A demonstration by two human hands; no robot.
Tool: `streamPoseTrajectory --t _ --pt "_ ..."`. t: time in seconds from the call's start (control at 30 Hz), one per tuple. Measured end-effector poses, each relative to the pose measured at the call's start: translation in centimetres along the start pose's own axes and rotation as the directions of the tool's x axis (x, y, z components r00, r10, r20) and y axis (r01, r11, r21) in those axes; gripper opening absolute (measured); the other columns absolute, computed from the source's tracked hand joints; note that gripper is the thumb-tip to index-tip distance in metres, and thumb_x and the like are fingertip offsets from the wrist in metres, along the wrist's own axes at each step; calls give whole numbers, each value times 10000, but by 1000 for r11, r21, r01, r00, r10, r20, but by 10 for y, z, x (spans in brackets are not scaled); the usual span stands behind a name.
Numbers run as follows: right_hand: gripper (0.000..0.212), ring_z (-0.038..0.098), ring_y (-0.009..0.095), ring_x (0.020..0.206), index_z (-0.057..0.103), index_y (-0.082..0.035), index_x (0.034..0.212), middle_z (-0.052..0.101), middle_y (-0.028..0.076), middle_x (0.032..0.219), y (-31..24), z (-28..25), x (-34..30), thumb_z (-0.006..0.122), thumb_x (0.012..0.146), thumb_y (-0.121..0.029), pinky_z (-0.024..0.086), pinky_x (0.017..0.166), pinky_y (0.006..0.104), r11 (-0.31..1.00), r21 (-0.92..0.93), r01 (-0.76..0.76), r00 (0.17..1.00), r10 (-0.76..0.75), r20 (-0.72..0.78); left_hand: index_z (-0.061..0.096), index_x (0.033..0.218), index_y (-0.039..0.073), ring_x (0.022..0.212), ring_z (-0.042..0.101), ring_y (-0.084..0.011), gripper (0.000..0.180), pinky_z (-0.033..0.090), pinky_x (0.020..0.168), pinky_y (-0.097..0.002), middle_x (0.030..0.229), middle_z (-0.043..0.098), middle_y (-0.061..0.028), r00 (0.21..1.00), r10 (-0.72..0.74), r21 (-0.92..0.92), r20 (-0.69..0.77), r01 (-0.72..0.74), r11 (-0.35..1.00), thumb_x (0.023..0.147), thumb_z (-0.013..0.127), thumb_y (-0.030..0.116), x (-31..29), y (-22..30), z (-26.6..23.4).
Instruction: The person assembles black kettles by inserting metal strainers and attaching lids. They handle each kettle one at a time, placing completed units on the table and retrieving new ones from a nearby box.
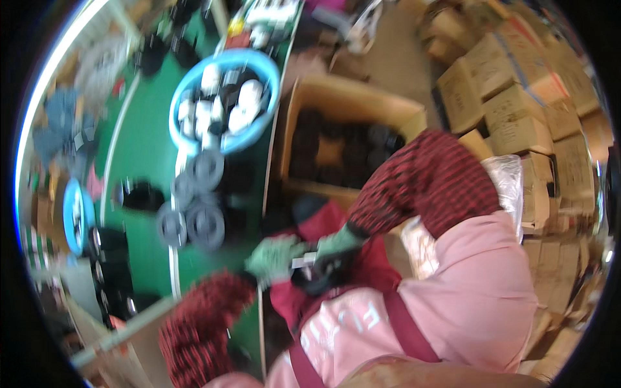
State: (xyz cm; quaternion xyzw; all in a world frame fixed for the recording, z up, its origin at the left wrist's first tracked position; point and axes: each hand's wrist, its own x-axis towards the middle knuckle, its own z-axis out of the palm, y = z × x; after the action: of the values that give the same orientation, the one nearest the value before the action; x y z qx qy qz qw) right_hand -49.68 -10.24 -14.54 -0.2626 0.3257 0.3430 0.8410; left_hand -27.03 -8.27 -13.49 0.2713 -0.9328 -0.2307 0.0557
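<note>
And there it was, the black part (pixel 317 278) before the maroon apron (pixel 381 268), the gloved right hand (pixel 339 244) seemingly curled onto it in a snug grip! The gloved left hand (pixel 275 258) met it from 10 o'clock, though blur hid whether those fingers had closed. A loose pinch could have dropped it beside the table (pixel 145 174); a careless left elbow could have toppled the black rolls (pixel 206 227) at 10 o'clock. Elbows flared: left forearm (pixel 200 330) from 8 o'clock, right forearm (pixel 394 187) from 2.
</note>
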Motion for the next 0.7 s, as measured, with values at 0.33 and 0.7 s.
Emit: streamPoseTrajectory --t 0.33,0.7 --pt "273 449 108 405 538 -111 744 515 -8 588 21 83 -9 715 848 -293 346 375 281 901 379 212 800 63 -597 660 1059 155 972 633 -244 246 562 733 -388 1038 604 -38 900 436 110 26 -436 893 852 649 287 47 -38 31" --pt "280 444 86 427 603 -143 754 523 -23 566 31 66 -29 723 889 -357 329 412 246 863 413 290 894 -91 -439 620 1301 186 1059 597 -256 551 523 885 -403 1140 600 -37 976 154 154 -152 -130 979 766 749 199 47 -27 34"
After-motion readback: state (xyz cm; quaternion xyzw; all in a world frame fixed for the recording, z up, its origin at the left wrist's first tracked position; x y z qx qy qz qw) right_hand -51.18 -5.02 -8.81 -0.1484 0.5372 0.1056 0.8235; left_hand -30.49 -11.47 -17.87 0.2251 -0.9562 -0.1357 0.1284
